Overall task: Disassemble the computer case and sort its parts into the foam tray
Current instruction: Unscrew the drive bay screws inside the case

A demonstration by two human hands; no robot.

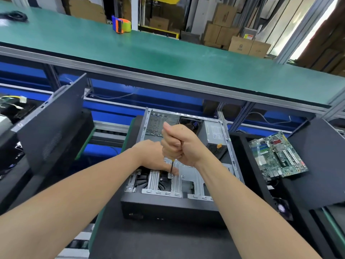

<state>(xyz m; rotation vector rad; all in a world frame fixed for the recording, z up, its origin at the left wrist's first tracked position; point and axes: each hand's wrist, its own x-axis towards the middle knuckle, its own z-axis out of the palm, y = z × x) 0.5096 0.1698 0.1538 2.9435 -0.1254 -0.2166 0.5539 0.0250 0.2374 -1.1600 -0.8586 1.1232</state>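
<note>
The open computer case [168, 208] lies flat. Over its metal frame the right hand [179, 144] grips a screwdriver [172, 165] upright in a fist, tip down on the frame. The left hand [153, 156] rests beside the tip. A motherboard [276, 156] lies right of the case, and a dark side panel [52, 131] leans left of it.

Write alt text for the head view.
A person's right hand grips a screwdriver, its tip on a screw in the bracket of an open computer case, while the left hand rests beside the tip. A motherboard lies to the right; a black side panel leans at the left.
</note>
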